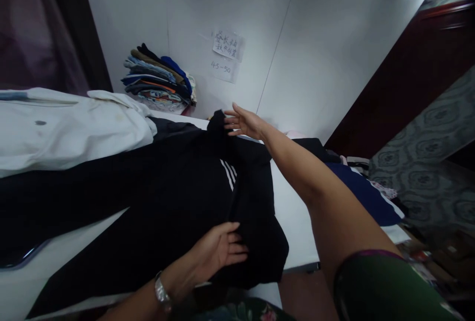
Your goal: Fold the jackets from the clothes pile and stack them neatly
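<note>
A black garment (178, 177) with three short white stripes lies spread on the white table (293, 222); two long parts of it run off to the left, with a gap between them. Whether these are legs or sleeves I cannot tell. My left hand (222, 252), a silver watch at its wrist, rests on the near part of the garment, fingers stretched out. At the far edge, my right hand (245, 122) is open beside a raised, bunched bit of the black cloth. Its fingertips are at that cloth, without a visible grip.
White clothing (74, 128) lies at the left. A stack of folded clothes (159, 78) stands against the wall under handwritten paper signs (227, 46). Navy cloth (361, 195) lies to the right. A dark glossy object (22, 256) shows at the lower left.
</note>
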Demonstrator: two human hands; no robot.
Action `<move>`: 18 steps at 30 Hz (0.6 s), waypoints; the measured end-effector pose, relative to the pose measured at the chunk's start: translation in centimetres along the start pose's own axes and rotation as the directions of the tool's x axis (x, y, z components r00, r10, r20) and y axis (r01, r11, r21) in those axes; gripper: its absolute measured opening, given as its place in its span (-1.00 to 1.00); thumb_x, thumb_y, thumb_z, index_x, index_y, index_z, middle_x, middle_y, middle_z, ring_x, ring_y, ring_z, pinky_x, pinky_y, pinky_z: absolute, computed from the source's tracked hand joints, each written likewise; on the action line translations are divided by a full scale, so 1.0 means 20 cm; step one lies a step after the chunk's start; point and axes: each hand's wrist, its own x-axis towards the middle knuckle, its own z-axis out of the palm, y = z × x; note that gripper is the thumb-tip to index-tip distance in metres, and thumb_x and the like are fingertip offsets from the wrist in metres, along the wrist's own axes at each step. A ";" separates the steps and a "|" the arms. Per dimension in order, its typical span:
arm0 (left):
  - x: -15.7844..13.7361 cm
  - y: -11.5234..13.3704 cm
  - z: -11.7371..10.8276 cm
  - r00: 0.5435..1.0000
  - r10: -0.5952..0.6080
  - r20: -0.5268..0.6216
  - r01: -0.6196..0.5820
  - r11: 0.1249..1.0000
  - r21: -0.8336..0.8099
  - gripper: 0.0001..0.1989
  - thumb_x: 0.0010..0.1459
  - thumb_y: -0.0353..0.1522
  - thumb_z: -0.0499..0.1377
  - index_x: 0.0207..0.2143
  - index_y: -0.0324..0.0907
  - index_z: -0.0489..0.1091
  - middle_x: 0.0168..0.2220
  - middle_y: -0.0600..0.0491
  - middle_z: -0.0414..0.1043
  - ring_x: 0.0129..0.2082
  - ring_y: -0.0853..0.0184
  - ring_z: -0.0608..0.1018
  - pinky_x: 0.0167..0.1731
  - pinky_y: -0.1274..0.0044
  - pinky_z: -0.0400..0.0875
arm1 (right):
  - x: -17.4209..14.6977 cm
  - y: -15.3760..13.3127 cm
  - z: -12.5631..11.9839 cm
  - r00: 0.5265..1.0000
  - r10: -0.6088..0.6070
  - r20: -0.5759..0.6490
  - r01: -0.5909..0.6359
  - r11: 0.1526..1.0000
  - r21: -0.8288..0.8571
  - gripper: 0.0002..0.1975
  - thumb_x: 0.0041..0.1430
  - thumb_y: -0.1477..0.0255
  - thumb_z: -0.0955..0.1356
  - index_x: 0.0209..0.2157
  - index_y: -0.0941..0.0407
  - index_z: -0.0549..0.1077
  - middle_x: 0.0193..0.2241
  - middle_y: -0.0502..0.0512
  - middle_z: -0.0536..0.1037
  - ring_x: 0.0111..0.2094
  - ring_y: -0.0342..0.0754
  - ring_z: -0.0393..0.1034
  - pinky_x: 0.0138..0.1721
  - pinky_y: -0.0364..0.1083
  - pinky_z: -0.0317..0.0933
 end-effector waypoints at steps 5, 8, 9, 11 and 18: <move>0.02 0.01 -0.04 0.992 -0.019 -0.128 0.014 0.999 -0.037 -0.33 0.08 0.02 0.11 0.06 -0.29 0.16 0.06 -0.34 0.30 -0.08 0.01 0.53 -0.03 0.25 0.37 | -0.30 0.15 -0.11 0.980 0.182 -0.086 -0.191 0.975 -0.111 -0.58 0.13 0.19 0.38 -0.07 0.16 0.42 -0.07 0.24 0.49 -0.21 -0.01 0.44 -0.24 0.01 0.39; 0.03 0.01 -0.02 0.993 -0.026 -0.112 0.031 0.999 0.044 -0.35 0.08 0.00 0.13 0.04 -0.31 0.20 0.07 -0.35 0.29 -0.09 0.01 0.53 -0.04 0.25 0.38 | -0.62 0.32 -0.16 0.942 0.238 -0.236 -0.280 0.946 -0.161 -0.60 0.07 0.26 0.43 -0.09 0.16 0.46 -0.13 0.23 0.53 -0.28 -0.05 0.46 -0.34 -0.08 0.39; 0.04 0.01 -0.01 0.995 -0.023 -0.097 0.030 0.997 0.073 -0.37 0.08 -0.01 0.14 0.02 -0.31 0.23 0.06 -0.34 0.30 -0.09 0.02 0.54 -0.04 0.25 0.38 | -0.75 0.37 -0.17 0.919 0.266 -0.290 -0.321 0.933 -0.161 -0.61 0.05 0.26 0.44 -0.12 0.16 0.48 -0.16 0.22 0.54 -0.29 -0.05 0.46 -0.36 -0.08 0.39; 0.03 0.02 0.00 0.998 -0.012 -0.067 0.020 0.992 0.121 -0.43 0.06 -0.04 0.18 -0.07 -0.32 0.30 0.03 -0.33 0.33 -0.10 0.03 0.54 -0.03 0.26 0.38 | -1.03 0.48 -0.14 0.869 0.275 -0.412 -0.370 0.913 -0.171 -0.63 0.06 0.21 0.42 -0.17 0.17 0.51 -0.22 0.21 0.56 -0.30 -0.04 0.45 -0.36 -0.08 0.37; 0.07 0.03 0.06 0.997 -0.055 -0.044 0.065 0.964 0.256 -0.48 0.02 -0.02 0.20 -0.21 -0.33 0.40 -0.06 -0.32 0.40 -0.18 0.06 0.56 -0.07 0.27 0.39 | -1.69 0.66 0.19 0.906 0.291 -0.307 -0.333 0.938 -0.094 -0.56 0.07 0.24 0.40 0.02 -0.03 0.43 -0.12 0.07 0.52 -0.12 0.05 0.40 -0.12 0.06 0.31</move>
